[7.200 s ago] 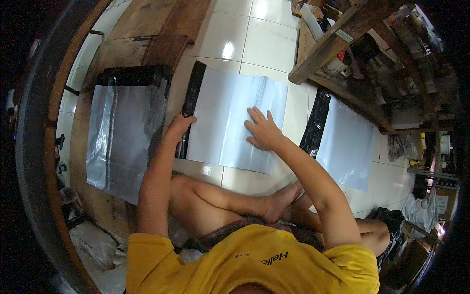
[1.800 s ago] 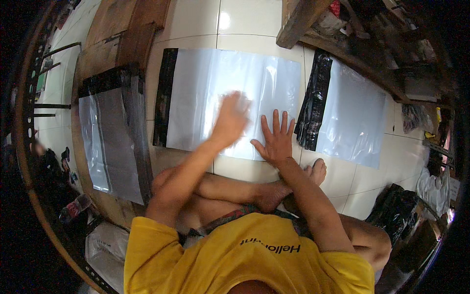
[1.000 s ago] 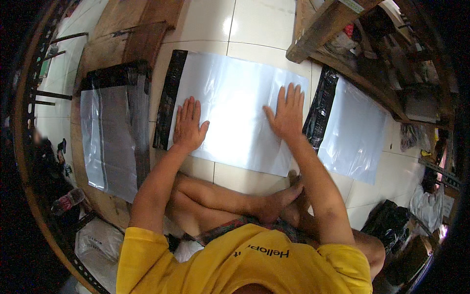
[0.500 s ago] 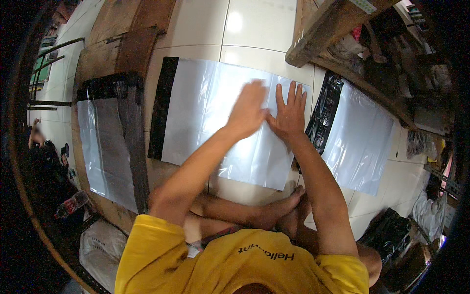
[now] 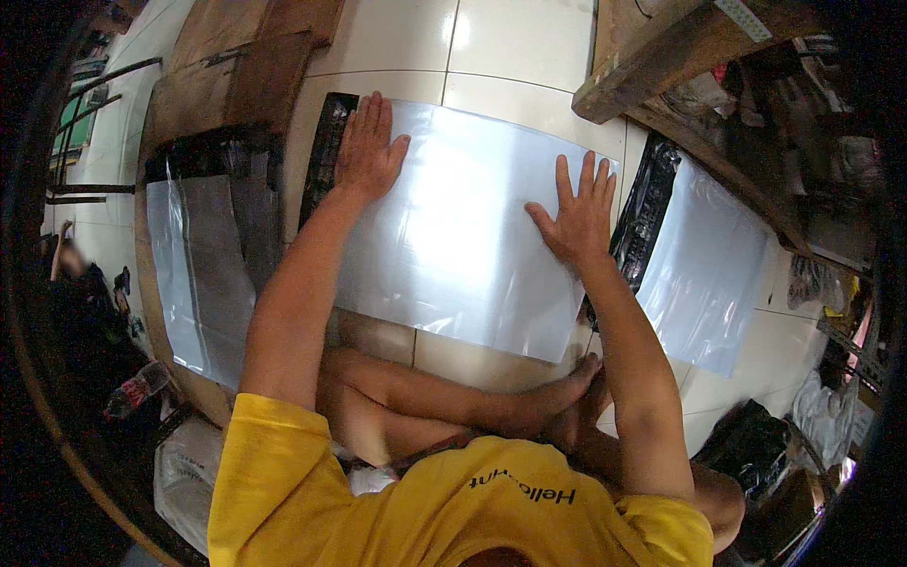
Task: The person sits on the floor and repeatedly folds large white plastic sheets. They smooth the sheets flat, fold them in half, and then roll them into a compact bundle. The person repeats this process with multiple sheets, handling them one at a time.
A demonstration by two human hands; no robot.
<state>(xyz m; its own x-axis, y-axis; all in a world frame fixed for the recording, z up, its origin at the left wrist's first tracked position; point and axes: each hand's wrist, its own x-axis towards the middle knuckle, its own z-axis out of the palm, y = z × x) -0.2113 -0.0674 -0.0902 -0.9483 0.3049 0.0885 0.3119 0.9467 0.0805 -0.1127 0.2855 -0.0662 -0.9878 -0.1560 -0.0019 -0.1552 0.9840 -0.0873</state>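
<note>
A large whitish plastic mailer bag (image 5: pixel 453 217) with a black strip along its left end lies flat before my crossed legs. My left hand (image 5: pixel 371 156) rests open near the bag's upper left corner, its fingers together beside the black strip. Toward the right end, my right hand (image 5: pixel 581 213) lies palm down on the plastic with fingers spread. Neither hand grips anything. Light glare covers the middle of the bag.
To the left, more grey-white bags with black ends (image 5: pixel 203 274) lie on brown cardboard (image 5: pixel 213 94). Another white bag (image 5: pixel 704 265) with a black end lies to the right. A wooden beam (image 5: pixel 661 71) juts in at upper right. A plastic bottle (image 5: pixel 138 389) and a person (image 5: pixel 80 293) are at far left.
My left hand has swept leftward from the bag's middle to its black-striped end. My right hand has shifted slightly right and its thumb has spread. The plastic looks smoother now.
</note>
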